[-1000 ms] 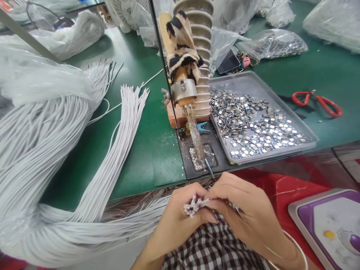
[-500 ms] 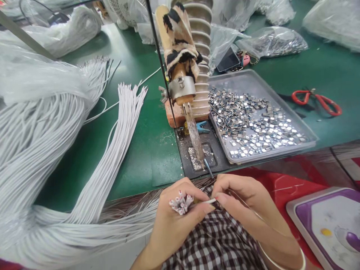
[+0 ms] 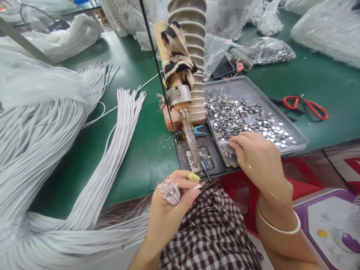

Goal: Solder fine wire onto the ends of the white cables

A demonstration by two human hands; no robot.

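Note:
My left hand [image 3: 174,202] is closed around a bundle of white cables [image 3: 170,191] with reddish tips. One cable end [image 3: 197,186] sticks out between its thumb and forefinger, and a yellow cover sits on one fingertip. Over the near edge of a clear plastic tray [image 3: 302,144] is my right hand [image 3: 257,157], thumb and forefinger brought together. Whatever lies between those fingertips is too small to make out. Many small shiny metal connectors [image 3: 227,112] fill the tray. Just beyond my left hand, a soldering iron [image 3: 189,137] points down in its stand, a thin metal rod [image 3: 205,170] by its tip.
Long white cable bundles [image 3: 112,157] cover the left of the green table. Behind the iron rises a ribbed hose [image 3: 194,56]. Red-handled scissors [image 3: 305,105], a phone [image 3: 223,67] and bags of metal parts [image 3: 267,50] lie beyond the tray. A purple-and-white machine [image 3: 329,225] stands at right.
My right hand has left the cable end by my left hand and moved right and forward to the tray. The left hand keeps the cables, shifted slightly left. The view has tilted a little.

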